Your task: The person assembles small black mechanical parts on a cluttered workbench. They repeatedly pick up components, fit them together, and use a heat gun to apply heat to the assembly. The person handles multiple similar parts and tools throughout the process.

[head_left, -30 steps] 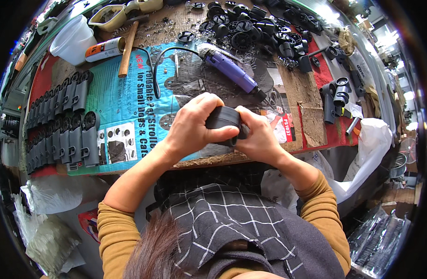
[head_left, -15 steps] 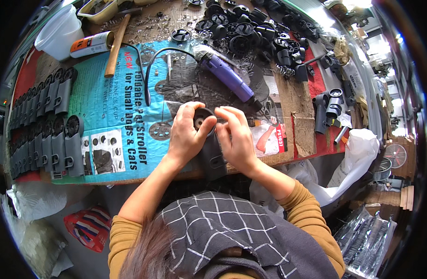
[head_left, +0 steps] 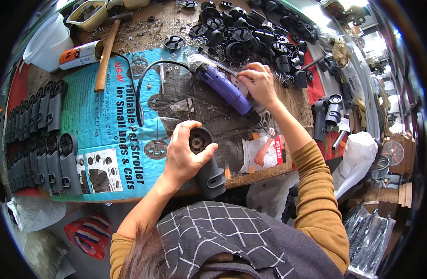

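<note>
A dark grey plastic fitting (head_left: 209,176) with a round cup at its far end and a tube-like body stands out over the table's near edge. My left hand (head_left: 182,152) is wrapped round the cup, thumb along its right rim; a small ring shows inside the cup. Past a purple electric screwdriver (head_left: 225,88), my right hand (head_left: 260,84) is at the near side of the pile of black parts, fingers bent and pinched together. Whatever is between those fingertips is too small to tell. The screwdriver lies on the flattened cardboard (head_left: 109,139), its black cable curving left.
Rows of similar grey fittings (head_left: 70,162) stand at the left. A hammer (head_left: 106,58), an orange-and-white can (head_left: 81,55) and a white tub (head_left: 48,44) lie beyond them. Loose washers and screws are scattered at the back, beside black wheel parts (head_left: 239,46). Two more fittings (head_left: 333,109) lie right.
My right hand has left the fitting and reached up and right, past the screwdriver to the small parts. My left hand keeps hold of the fitting, slightly lower in view.
</note>
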The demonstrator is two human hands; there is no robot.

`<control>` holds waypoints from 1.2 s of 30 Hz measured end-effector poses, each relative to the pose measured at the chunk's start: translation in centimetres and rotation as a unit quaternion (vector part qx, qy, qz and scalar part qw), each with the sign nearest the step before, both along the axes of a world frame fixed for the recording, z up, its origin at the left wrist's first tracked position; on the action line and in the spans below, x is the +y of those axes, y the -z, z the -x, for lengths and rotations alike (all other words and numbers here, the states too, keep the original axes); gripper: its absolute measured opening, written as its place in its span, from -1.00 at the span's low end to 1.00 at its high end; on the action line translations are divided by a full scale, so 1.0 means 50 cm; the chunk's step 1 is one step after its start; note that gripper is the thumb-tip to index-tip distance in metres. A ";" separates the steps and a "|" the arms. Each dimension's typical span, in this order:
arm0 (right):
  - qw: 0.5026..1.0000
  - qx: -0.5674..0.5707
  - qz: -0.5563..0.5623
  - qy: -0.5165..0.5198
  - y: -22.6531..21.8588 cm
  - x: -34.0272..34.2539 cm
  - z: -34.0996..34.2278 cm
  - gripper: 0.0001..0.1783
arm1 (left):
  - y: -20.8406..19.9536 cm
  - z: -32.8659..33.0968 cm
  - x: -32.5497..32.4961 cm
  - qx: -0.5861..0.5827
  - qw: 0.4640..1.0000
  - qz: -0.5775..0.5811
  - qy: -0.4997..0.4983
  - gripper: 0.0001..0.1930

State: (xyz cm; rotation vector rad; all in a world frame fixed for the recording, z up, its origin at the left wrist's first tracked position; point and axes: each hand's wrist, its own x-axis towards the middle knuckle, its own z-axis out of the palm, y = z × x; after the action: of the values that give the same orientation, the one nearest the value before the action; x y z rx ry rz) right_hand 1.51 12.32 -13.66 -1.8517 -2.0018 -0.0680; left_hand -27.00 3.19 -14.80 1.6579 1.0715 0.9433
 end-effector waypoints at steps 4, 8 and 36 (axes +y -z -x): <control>0.998 -0.007 -0.056 -0.009 0.022 0.029 -0.030 -0.88 | 0.004 -0.001 0.002 0.016 0.999 -0.045 -0.002 -0.42; 1.000 -0.012 -0.021 -0.004 0.022 0.046 -0.007 -0.89 | 0.003 -0.001 0.003 0.000 1.000 -0.015 0.003 -0.43; 0.955 0.224 0.140 -0.138 -0.065 -0.177 0.228 -0.93 | 0.018 -0.020 0.015 -0.018 0.999 -0.046 -0.010 -0.38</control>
State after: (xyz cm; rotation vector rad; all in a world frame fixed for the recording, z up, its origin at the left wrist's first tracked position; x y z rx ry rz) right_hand -9.89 3.46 -10.42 -1.5366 -1.9827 0.6857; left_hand -26.01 3.95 -15.71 1.7015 1.0357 1.0466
